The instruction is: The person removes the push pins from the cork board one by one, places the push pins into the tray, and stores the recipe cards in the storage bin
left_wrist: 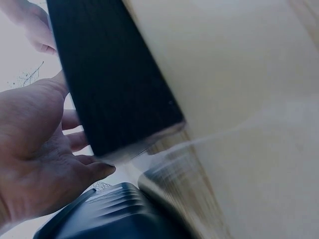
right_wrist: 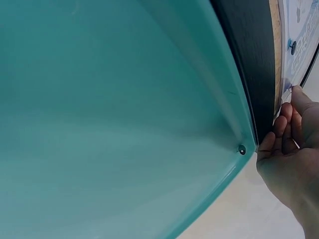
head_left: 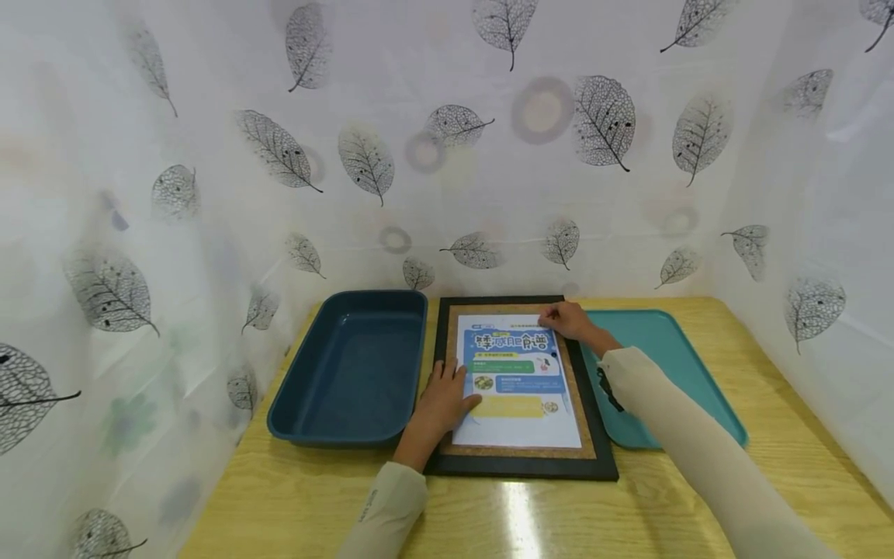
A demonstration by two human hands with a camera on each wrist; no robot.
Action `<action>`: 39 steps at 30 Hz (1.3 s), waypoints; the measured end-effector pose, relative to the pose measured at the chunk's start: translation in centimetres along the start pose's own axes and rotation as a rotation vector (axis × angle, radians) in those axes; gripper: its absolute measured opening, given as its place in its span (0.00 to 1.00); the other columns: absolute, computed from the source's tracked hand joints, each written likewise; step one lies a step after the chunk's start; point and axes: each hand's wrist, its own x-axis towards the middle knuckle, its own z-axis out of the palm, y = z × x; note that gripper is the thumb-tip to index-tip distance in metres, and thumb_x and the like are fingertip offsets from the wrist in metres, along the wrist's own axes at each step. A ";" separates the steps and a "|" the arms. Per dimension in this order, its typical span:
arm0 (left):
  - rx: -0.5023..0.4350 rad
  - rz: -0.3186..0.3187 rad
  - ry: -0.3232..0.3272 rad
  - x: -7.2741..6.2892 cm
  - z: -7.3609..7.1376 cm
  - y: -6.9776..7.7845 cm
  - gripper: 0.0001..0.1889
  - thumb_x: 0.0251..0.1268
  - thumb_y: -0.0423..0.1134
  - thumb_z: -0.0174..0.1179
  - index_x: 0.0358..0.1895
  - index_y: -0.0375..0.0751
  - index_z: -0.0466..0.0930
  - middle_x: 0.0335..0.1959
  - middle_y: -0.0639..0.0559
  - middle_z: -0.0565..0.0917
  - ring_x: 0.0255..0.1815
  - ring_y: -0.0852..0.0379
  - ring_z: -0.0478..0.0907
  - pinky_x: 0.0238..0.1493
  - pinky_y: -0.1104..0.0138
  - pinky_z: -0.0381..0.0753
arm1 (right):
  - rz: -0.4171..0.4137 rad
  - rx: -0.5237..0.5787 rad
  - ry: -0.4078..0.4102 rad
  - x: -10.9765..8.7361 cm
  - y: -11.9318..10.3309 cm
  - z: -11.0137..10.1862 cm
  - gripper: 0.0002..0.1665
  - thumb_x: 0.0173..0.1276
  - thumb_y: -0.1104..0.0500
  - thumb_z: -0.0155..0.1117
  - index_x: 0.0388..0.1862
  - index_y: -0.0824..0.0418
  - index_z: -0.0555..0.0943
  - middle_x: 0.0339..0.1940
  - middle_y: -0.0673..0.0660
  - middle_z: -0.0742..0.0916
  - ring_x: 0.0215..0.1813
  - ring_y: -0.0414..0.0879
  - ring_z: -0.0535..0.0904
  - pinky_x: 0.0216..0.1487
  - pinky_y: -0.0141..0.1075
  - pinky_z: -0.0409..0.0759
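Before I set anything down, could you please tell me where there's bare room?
The table is bare between the sleeves, in front of the framed board; the blue basin looks bare inside. The board is crowded: poster, left hand, right hand.

The head view is bright and fairly even, apparently lit from above: a white streak of glare lies on the desk in front of the black-framed board, and a small glint shows in the blue tray left of the board. Both wrist views look dimmer and cooler; the left one's desk is washed out and blurred beside the board, while the right one's teal tray beside it is softly shaded.
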 end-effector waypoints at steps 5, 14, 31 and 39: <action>-0.006 0.003 0.006 -0.2 -0.1 0.1 0.39 0.77 0.56 0.60 0.80 0.35 0.62 0.83 0.36 0.55 0.84 0.33 0.47 0.79 0.45 0.57 | 0.000 0.004 0.004 0.0 0.2 0.2 0.10 0.75 0.60 0.67 0.36 0.65 0.87 0.37 0.61 0.89 0.39 0.52 0.82 0.48 0.49 0.80; -0.035 0.000 0.013 -0.2 -0.1 0.1 0.39 0.77 0.55 0.60 0.80 0.35 0.62 0.84 0.36 0.54 0.84 0.33 0.47 0.78 0.44 0.58 | -0.018 0.012 0.004 0.0 0.2 -0.1 0.09 0.75 0.60 0.66 0.37 0.66 0.85 0.38 0.61 0.88 0.40 0.53 0.81 0.47 0.49 0.79; -0.040 -0.005 0.004 -0.3 -0.1 0.1 0.39 0.77 0.55 0.59 0.81 0.36 0.61 0.84 0.37 0.52 0.84 0.33 0.45 0.79 0.44 0.57 | -0.004 0.040 0.026 -0.7 0.3 -0.3 0.08 0.77 0.61 0.64 0.42 0.67 0.82 0.42 0.64 0.87 0.46 0.57 0.83 0.52 0.52 0.81; -0.049 0.000 0.009 -0.4 -0.3 0.3 0.39 0.77 0.55 0.60 0.80 0.35 0.61 0.84 0.35 0.53 0.84 0.33 0.46 0.79 0.44 0.56 | 0.000 0.057 0.037 -1.2 0.2 -0.5 0.08 0.77 0.63 0.63 0.45 0.69 0.82 0.45 0.67 0.87 0.50 0.60 0.84 0.54 0.54 0.82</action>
